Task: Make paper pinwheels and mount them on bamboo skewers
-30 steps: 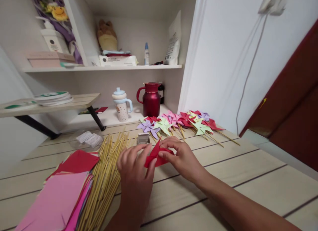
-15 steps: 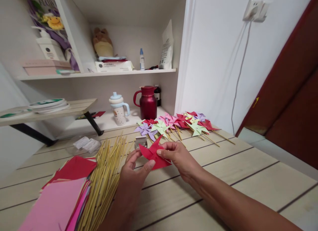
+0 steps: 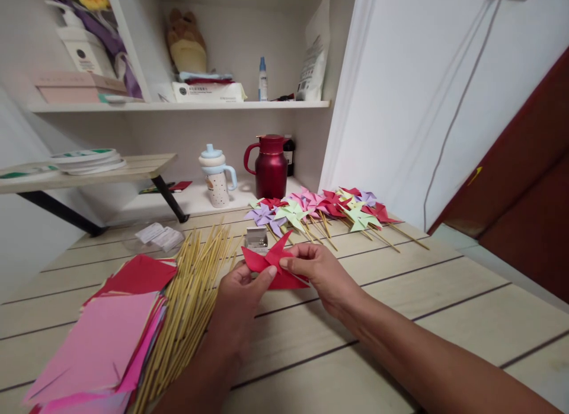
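Centrally, just below mid-frame, the left hand (image 3: 240,288) and right hand (image 3: 317,273) pinch a red paper pinwheel (image 3: 271,258). It looks light and easily creased, best gripped at its folded middle. Behind it, an open little box (image 3: 256,231) holds shiny bits (image 3: 261,242); at left, a clear dish (image 3: 132,242) holds white packets (image 3: 166,238).

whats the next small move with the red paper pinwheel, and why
I'd probably have the left hand bring a lower corner of the red paper pinwheel in to its middle: the lower part looks flat, the right hand pinches near the middle, and the pinwheels on sticks behind have folded blades.
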{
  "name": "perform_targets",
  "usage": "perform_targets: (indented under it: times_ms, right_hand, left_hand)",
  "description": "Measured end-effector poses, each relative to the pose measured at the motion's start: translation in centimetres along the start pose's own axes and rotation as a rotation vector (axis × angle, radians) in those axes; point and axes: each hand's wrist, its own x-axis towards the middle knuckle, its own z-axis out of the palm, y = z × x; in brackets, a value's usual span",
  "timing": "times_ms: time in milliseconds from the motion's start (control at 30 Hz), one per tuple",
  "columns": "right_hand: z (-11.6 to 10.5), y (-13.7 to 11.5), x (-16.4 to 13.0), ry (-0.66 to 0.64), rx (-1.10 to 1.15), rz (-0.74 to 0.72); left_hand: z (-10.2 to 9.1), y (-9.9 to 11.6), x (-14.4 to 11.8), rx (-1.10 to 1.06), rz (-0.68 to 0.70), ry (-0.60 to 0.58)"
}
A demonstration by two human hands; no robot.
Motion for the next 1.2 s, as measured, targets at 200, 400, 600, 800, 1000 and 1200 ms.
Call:
perform_targets:
  times_ms: [200,400,600,800,1000,1200]
  right_hand:
    - [0.2,0.0,-0.2,-0.004,0.004,0.002]
    - [0.5,0.1,-0.4,0.001,0.025,0.041]
    - [-0.2,0.0,0.0,0.018,-0.003,-0.029]
    - [-1.2,0.5,0.7,0.032,-0.087,-0.151]
    - [-1.3,0.5,0.7,-0.003,-0.264,-0.408]
    - [-0.7,-0.1,0.1,-0.012,-0.573,-0.582]
  left_hand:
    - [0.3,0.1,-0.4,0.01,-0.023,0.064]
    - [0.0,0.0,-0.4,-0.01,-0.074,0.044]
    - [-0.6,-0.1,-0.1,-0.098,-0.103,0.074]
    - [-1.0,1.0,-0.1,-0.365,-0.107,0.127]
    - [-1.4,1.4,0.0,-0.474,-0.119,0.113]
    - [-1.4,1.1,-0.1,-0.457,-0.134,0.072]
